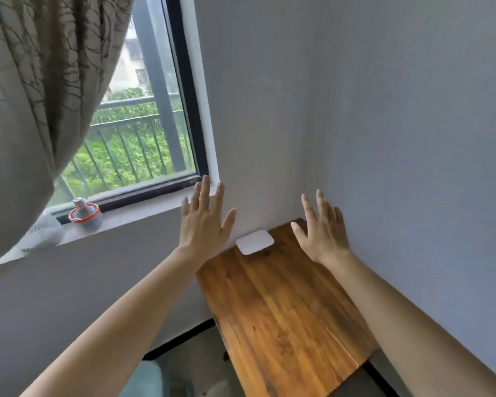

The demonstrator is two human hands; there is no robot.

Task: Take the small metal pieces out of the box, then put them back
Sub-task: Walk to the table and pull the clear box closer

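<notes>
A small white box (pixel 255 241) with rounded corners lies shut at the far end of a wooden table (pixel 281 308), close to the wall corner. My left hand (pixel 205 222) is raised in the air to the left of the box, fingers spread, holding nothing. My right hand (pixel 321 229) is held up to the right of the box, also spread and empty. Neither hand touches the box. No small metal pieces show.
Grey walls close in the table on the far and right sides. A window with a sill is at left, where a grey jar with a red ring (pixel 84 214) stands. A patterned curtain (pixel 38 90) hangs at upper left. The floor lies left of the table.
</notes>
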